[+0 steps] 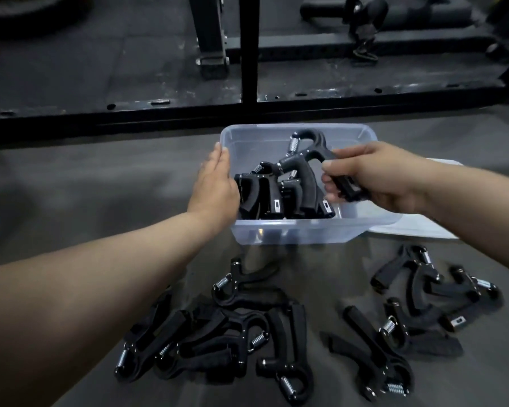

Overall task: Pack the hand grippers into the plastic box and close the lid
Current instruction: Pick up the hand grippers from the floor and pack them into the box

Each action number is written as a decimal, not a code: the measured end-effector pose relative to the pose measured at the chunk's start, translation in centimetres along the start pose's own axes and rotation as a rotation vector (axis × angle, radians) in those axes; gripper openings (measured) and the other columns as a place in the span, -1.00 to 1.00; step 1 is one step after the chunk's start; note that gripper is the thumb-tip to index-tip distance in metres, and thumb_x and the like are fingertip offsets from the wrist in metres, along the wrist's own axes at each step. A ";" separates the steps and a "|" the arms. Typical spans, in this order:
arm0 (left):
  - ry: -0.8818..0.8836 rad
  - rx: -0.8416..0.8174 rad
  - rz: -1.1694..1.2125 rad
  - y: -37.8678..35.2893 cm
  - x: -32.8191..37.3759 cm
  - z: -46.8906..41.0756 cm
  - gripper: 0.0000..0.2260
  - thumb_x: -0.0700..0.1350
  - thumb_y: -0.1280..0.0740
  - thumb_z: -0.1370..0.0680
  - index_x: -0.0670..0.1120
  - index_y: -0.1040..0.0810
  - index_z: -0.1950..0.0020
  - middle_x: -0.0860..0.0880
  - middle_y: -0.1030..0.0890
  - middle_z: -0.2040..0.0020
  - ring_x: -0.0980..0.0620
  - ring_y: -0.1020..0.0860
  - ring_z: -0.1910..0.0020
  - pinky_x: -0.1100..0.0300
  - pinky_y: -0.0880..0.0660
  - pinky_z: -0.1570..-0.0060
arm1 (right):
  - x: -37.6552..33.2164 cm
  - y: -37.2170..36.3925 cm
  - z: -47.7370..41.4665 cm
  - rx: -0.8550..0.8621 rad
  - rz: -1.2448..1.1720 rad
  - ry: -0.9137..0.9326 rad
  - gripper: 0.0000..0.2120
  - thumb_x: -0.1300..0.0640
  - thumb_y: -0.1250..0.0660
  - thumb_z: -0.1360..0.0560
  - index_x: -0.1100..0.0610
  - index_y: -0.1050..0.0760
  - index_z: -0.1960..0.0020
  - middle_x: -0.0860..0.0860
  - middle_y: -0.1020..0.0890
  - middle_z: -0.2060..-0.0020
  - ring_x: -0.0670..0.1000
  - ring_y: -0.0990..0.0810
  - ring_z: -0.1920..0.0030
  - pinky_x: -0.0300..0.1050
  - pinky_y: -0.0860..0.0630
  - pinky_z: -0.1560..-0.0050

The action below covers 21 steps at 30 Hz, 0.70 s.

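Your left hand (215,183) lies flat, fingers straight, against the left wall of the box (276,230), likely to steady it. Your right hand (373,177) curls round one handle of a gripper (304,183), spring end up, over those already packed. The lid (423,227) lies just right of the box. Loose grippers (232,333) lie on the grey floor (71,186); a rack (249,54) stands behind.

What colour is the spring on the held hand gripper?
Silver; the spring on the black hand gripper, clearest in the head view.
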State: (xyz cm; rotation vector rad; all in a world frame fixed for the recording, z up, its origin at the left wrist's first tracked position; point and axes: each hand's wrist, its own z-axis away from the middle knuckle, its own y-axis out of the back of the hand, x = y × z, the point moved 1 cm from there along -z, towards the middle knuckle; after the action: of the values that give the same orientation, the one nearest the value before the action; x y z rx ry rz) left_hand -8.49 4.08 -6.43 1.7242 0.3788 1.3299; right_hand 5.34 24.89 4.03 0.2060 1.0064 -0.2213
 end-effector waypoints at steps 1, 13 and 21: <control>-0.003 0.002 0.002 0.0 0.0 0.0 -0.44 -0.25 -0.02 -0.56 -0.09 -0.04 -0.58 0.04 0.04 -0.59 0.02 0.04 -0.56 0.09 0.06 -0.53 | 0.6 -0.1 -1.4 0.081 0.022 -0.020 -0.91 0.29 -0.33 -0.56 0.22 -0.55 0.13 0.15 -0.56 0.26 0.05 -0.56 0.31 -0.07 -0.66 0.22; -0.028 0.027 0.029 0.1 0.0 0.1 -0.46 -0.25 -0.04 -0.58 -0.12 -0.06 -0.58 0.00 0.01 -0.59 0.04 0.01 -0.56 0.12 0.07 -0.52 | 5.9 0.0 -9.4 0.287 0.543 -0.141 -0.76 0.08 -0.28 -0.50 0.26 -0.57 0.06 0.18 -0.59 0.18 0.12 -0.55 0.23 -0.08 -0.49 0.22; -0.032 0.031 0.034 0.2 0.1 0.3 -0.46 -0.25 -0.05 -0.58 -0.13 -0.08 -0.57 -0.02 -0.01 -0.59 0.04 0.00 -0.55 0.15 0.06 -0.52 | 5.7 -1.1 -8.7 0.257 0.789 -0.083 -0.83 0.29 -0.23 -0.47 0.28 -0.55 0.00 0.24 -0.64 0.12 0.24 -0.65 0.08 0.15 -0.63 0.00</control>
State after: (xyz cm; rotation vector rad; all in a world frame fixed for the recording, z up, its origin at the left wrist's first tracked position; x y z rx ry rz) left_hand -8.28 3.92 -6.17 1.7834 0.3548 1.3252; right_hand 0.95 25.73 -5.39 0.7988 0.7480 0.3617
